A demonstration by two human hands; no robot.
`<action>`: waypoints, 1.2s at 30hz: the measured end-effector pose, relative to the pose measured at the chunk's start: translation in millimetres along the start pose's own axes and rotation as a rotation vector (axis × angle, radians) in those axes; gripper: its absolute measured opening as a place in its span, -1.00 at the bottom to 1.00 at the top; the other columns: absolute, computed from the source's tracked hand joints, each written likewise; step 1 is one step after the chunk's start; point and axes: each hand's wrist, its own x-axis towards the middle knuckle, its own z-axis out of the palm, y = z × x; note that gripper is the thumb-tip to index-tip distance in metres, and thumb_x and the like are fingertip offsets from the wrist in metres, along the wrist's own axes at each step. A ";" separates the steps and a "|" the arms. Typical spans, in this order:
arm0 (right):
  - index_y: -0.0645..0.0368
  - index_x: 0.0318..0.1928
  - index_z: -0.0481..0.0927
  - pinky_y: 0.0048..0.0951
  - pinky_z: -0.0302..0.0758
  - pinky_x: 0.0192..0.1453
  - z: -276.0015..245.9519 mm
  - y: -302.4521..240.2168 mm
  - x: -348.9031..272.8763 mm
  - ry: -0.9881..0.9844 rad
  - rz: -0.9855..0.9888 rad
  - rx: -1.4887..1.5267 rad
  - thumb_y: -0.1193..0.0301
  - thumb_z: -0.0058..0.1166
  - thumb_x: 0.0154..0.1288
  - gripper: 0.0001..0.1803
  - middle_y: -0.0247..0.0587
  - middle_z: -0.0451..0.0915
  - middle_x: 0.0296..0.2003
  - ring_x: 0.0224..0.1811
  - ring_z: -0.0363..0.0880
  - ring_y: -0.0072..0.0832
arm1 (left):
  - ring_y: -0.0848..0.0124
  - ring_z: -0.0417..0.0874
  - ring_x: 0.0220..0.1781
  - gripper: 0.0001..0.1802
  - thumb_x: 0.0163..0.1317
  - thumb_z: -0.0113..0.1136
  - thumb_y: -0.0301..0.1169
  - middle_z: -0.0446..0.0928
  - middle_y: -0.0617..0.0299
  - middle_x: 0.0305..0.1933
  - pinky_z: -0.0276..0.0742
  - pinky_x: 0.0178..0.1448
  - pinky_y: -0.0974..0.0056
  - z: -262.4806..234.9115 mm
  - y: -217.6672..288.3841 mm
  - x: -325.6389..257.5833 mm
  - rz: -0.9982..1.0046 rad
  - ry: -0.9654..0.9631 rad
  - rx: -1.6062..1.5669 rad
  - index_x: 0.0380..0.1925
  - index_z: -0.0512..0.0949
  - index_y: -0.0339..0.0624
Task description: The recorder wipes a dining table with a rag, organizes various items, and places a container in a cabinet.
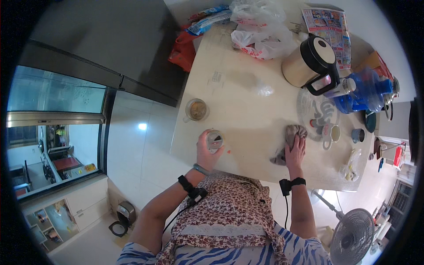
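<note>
My left hand (pixel 206 152) is wrapped round a clear drinking glass (pixel 215 140) near the front left edge of the cream table (pixel 247 132). Whether the glass stands on the table or is lifted, I cannot tell. Pressed on a crumpled grey-brown cloth (pixel 295 132), my right hand (pixel 295 153) rests on the tabletop to the right, its fingers over the fabric. Beyond the left hand stands a glass mug (pixel 197 109) with something brownish in it. A small reddish bit (pixel 229 152) lies just right of the glass.
A beige-and-black kettle (pixel 304 64) stands at the far right beside a large blue water bottle (pixel 364 90). Nearer are a white cup (pixel 331 133), a small grey cup (pixel 357 135) and a clear plastic packet (pixel 352 165). Plastic bags (pixel 260 37) lie at the back. A fan (pixel 353 236) stands right.
</note>
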 end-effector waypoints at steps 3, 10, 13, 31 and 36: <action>0.09 0.26 0.18 0.03 0.00 0.34 11.5 13.1 2.7 0.040 -0.063 -0.174 0.09 0.11 0.06 -0.23 0.13 0.11 0.26 0.34 -0.03 0.03 | 0.07 0.39 0.07 -0.29 -0.14 0.35 -0.43 0.33 -0.04 0.02 0.33 0.12 0.12 36.6 12.3 13.5 0.101 -0.013 0.052 0.07 0.25 -0.24; 0.14 0.25 0.20 0.03 -0.04 0.35 13.8 11.0 4.5 0.054 -0.096 -0.148 0.03 0.12 0.03 -0.19 0.15 0.14 0.23 0.32 -0.01 0.08 | 0.01 0.37 0.09 -0.23 -0.16 0.39 -0.35 0.34 -0.07 0.04 0.30 0.16 0.07 122.4 33.3 62.4 0.153 -0.114 0.015 0.09 0.24 -0.25; 0.16 0.22 0.22 0.03 -0.04 0.35 11.3 11.0 4.5 0.070 -0.099 -0.142 0.04 0.14 0.01 -0.20 0.15 0.15 0.22 0.31 0.00 0.08 | 0.00 0.37 0.10 -0.19 -0.18 0.40 -0.36 0.34 -0.10 0.07 0.30 0.17 0.07 148.8 39.2 81.5 0.211 -0.201 0.003 0.11 0.22 -0.27; 0.19 0.25 0.18 0.05 -0.05 0.35 15.7 16.7 7.4 0.051 -0.156 -0.160 0.06 0.16 0.00 -0.16 0.15 0.09 0.25 0.33 -0.04 0.06 | 0.57 0.48 -0.49 -0.88 0.17 0.16 -0.47 0.52 0.29 -0.40 0.45 -0.39 0.43 -32.7 -16.9 7.7 -0.395 -0.194 -0.180 -0.30 0.49 -0.23; 0.18 0.25 0.17 0.02 -0.02 0.35 17.9 15.3 6.2 0.047 -0.170 -0.200 0.04 0.12 0.02 -0.17 0.15 0.10 0.25 0.33 -0.03 0.06 | 0.50 0.43 -0.53 -0.81 0.13 0.21 -0.40 0.44 0.26 -0.47 0.41 -0.44 0.36 -28.8 -43.3 -28.9 -0.321 -0.090 0.106 -0.28 0.48 -0.21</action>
